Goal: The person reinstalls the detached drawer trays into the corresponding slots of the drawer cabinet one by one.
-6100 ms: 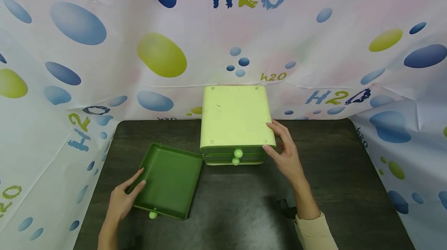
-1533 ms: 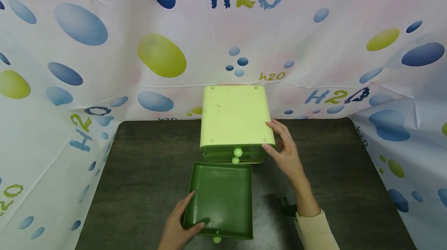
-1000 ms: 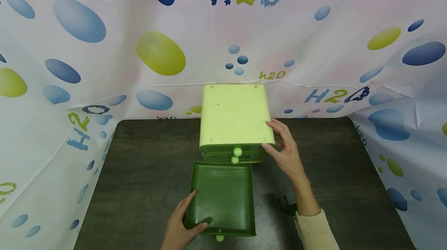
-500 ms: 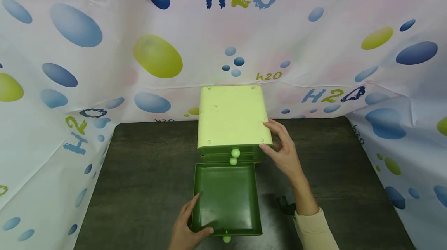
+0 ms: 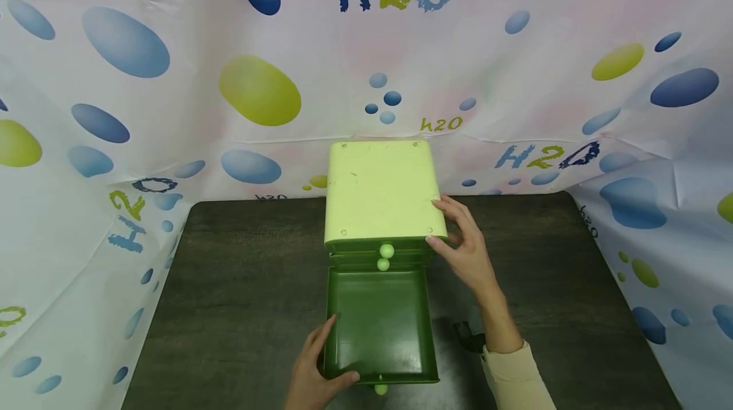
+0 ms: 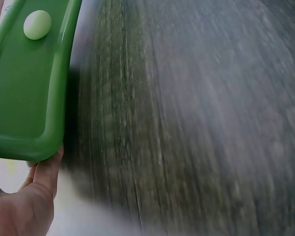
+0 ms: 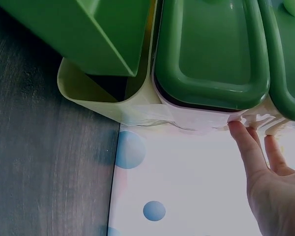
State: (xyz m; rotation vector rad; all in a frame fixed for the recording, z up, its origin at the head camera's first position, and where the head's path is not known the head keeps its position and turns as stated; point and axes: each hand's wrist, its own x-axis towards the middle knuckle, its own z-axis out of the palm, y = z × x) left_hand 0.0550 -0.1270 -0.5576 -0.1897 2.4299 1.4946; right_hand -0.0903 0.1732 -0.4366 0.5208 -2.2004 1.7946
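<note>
My left hand [image 5: 315, 372] grips the front left corner of a dark green drawer [image 5: 380, 327], thumb at its front edge and fingers along its left side. The drawer's inside is bare, with a round light green knob [image 5: 380, 389] on its front. Its back end stands right before a yellow-green drawer cabinet [image 5: 383, 190]. In the right wrist view, a rear corner of the drawer overlaps the mouth of the cabinet's bottom slot [image 7: 83, 88]. My right hand [image 5: 469, 247] rests at the cabinet's front right corner, fingertips touching its side and top edge.
Two other green drawers sit closed in the cabinet above the bottom slot, with round knobs [image 5: 387, 251]. A dark wooden table [image 5: 246, 295] carries everything. A patterned sheet [image 5: 321, 41] hangs behind. A black strap [image 5: 469, 338] is by my right wrist.
The left hand has brought the drawer from left of the cabinet round to its front, then slightly right, lining it up with the cabinet. The right hand has kept its place.
</note>
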